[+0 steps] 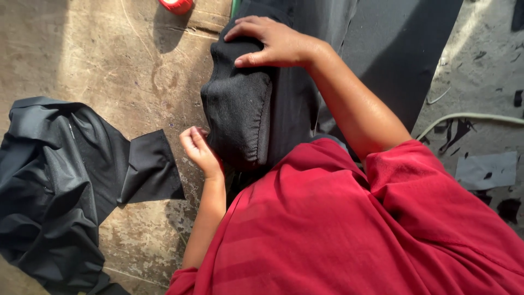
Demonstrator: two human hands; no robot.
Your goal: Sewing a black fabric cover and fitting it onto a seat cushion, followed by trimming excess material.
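Observation:
A black ribbed knit piece [237, 109] lies over a long dark grey cloth [376, 49] that stretches away in front of me. My right hand [273, 41] rests on the far end of the ribbed piece, fingers over the top and thumb pressed against its side, gripping it. My left hand [197, 147] is at the ribbed piece's near left edge, fingers pinched together against the fabric. I cannot tell whether it also holds something small. My red shirt [349, 229] fills the lower right.
A crumpled heap of black fabric [54, 180] lies at the left on the worn, scratched surface [142, 71]. A red round object [176, 5] sits at the top edge. At the right are a pale cord [469, 116], a grey scrap [486, 170] and small dark offcuts.

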